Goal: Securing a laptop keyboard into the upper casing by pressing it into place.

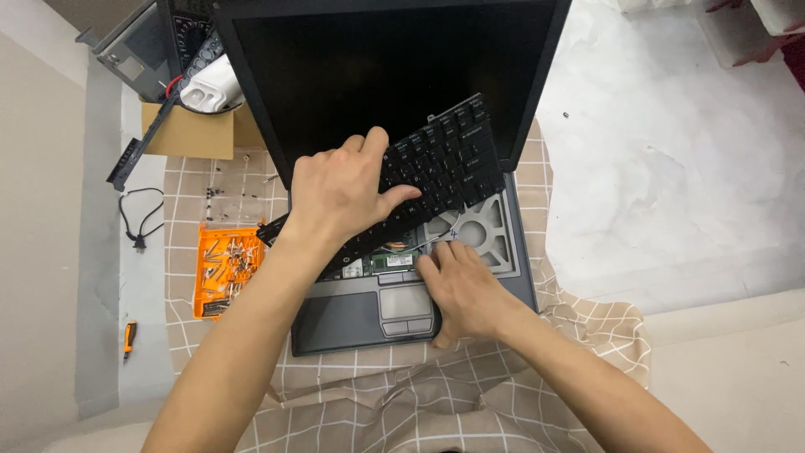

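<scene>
A dark grey laptop (344,323) lies open on a checked cloth, its black screen (386,75) upright at the back. My left hand (340,193) grips the loose black keyboard (444,159) and holds it tilted up off the laptop base, with its right end higher. Under it show the bare metal frame (482,231) and a green circuit part (394,260). My right hand (461,289) rests on the palm rest beside the touchpad (405,302), its fingertips reaching into the exposed bay under the keyboard's lower edge.
An orange tray (225,268) of several screwdriver bits lies left of the laptop. Small screws (220,189) are scattered above it. A cardboard box (189,132), a multimeter (189,33) and a black cable (138,218) sit at the back left. A small orange tool (129,337) lies on the floor.
</scene>
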